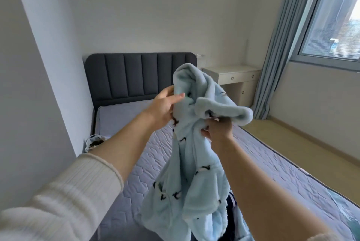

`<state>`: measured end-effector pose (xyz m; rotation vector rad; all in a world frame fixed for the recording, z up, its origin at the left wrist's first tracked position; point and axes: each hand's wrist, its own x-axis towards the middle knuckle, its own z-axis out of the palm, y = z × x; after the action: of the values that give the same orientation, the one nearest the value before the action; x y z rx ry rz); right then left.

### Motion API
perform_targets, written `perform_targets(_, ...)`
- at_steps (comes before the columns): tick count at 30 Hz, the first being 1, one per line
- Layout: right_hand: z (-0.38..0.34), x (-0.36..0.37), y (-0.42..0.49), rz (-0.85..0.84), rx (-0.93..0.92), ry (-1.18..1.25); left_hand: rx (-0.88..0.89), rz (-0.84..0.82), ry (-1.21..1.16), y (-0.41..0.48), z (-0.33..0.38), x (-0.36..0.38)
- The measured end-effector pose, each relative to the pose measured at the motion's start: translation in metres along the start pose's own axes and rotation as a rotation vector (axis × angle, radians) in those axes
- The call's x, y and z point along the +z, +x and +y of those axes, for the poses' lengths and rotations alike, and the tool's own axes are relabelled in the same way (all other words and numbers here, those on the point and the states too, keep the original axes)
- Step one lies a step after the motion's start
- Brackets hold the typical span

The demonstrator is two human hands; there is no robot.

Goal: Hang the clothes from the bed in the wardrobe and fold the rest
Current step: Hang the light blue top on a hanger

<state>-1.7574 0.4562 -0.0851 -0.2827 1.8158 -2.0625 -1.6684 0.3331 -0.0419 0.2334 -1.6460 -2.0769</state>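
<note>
I hold a light-blue fleece garment [187, 162] with small dark penguin prints up in the air over the bed [136, 153]. My left hand [165, 104] grips its upper left part, thumb on the front of the fabric. My right hand [218, 129] pinches a bunch of the fleece just under a rolled cuff or collar. The rest of the garment hangs down between my forearms. A dark garment with white stripes [231, 207] lies on the mattress behind the hanging fleece, mostly hidden.
The bed has a dark grey padded headboard [136, 75] and a bare quilted mattress. A white bag [93, 141] sits at the bed's left edge by the wall. A white desk [233, 77], blue curtain [272, 65] and window stand at the right, with wooden floor [292, 143] beside the bed.
</note>
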Motion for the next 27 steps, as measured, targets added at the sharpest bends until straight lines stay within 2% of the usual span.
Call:
perform_targets(3, -0.022, 0.015, -0.008, -0.024, -0.059, 0.204, -0.01, -0.146, 0.284, -0.013, -0.015, -0.005)
perform_targets(5, -0.039, 0.021, -0.012, -0.041, -0.077, 0.316, 0.029, -0.145, 0.466, -0.023, -0.022, -0.009)
perform_targets(10, -0.072, 0.045, -0.03, -0.121, -0.069, 0.56, 0.331, 0.095, 0.654, -0.059, -0.044, -0.011)
perform_targets(11, -0.079, 0.051, -0.035, -0.145, -0.06, 0.618, 0.322, 0.11, 0.681, -0.067, -0.052, -0.013)
perform_targets(15, -0.097, 0.082, -0.061, -0.279, -0.075, 0.755, 0.09, 0.161, 0.795, -0.095, -0.071, -0.03)
perform_targets(18, -0.102, 0.104, -0.076, -0.351, -0.144, 0.688, 0.094, 0.391, 0.677, -0.102, -0.054, -0.054)
perform_targets(22, -0.094, 0.121, -0.088, -0.289, -0.151, 0.581, 0.072, 0.691, 0.454, -0.129, -0.005, -0.105)
perform_targets(27, -0.051, 0.153, -0.107, -0.185, -0.045, 0.28, 0.135, 0.95, 0.478, -0.172, 0.049, -0.173)
